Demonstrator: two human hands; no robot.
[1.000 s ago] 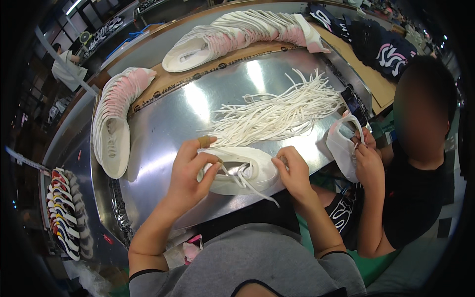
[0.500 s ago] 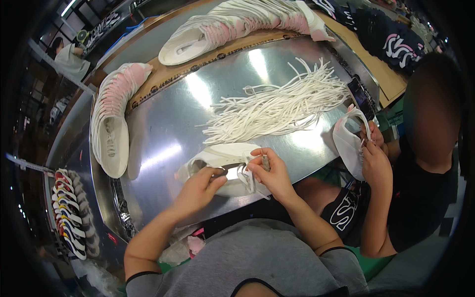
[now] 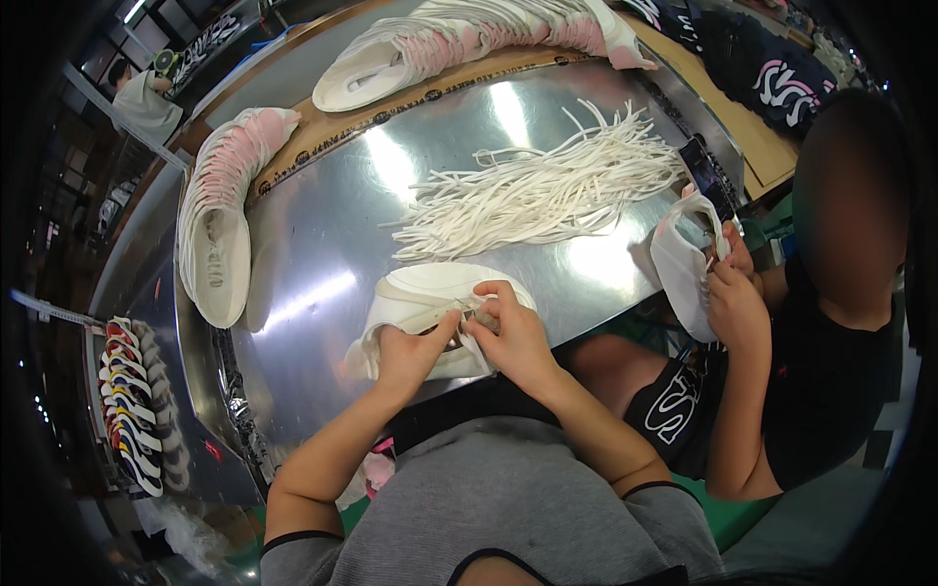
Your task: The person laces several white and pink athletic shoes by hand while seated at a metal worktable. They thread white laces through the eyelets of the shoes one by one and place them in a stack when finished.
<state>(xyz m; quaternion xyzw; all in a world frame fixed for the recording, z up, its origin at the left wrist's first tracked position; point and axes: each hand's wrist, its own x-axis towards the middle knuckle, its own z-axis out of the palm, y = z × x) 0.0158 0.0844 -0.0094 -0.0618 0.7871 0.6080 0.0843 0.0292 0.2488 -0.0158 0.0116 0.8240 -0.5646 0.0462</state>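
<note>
Holds a soft white shoe upper [image 3: 420, 290], smooth and rounded, over the near edge of a shiny grey sheet-metal table [image 3: 318, 244], just ahead of the torso. Clamps the left hand [image 3: 405, 359] on the opening of the upper, thumb on top, other fingers mostly out of sight. Bends the right hand [image 3: 516, 342] over the lacing edge, thumb and forefinger drawn in on it, both sets of fingertips almost meeting; cannot tell lace from edge in the pinch. Blocks much of the opening with those fingers. Has just beyond a loose, tangled heap of thin white cord laces [image 3: 537, 200], ends splayed. Has to the left a curved stack of nested white-and-pink uppers [image 3: 220, 220], overlapping like scales, and along the far side a longer matching row [image 3: 489, 44] on a brown board [image 3: 435, 98]. Sits beside a co-worker at right, close to another pale, bowl-shaped upper [image 3: 682, 269] between the co-worker's hands [image 3: 738, 303]. Faces dark, printed fabric pieces [image 3: 782, 93] heaped at far right
</note>
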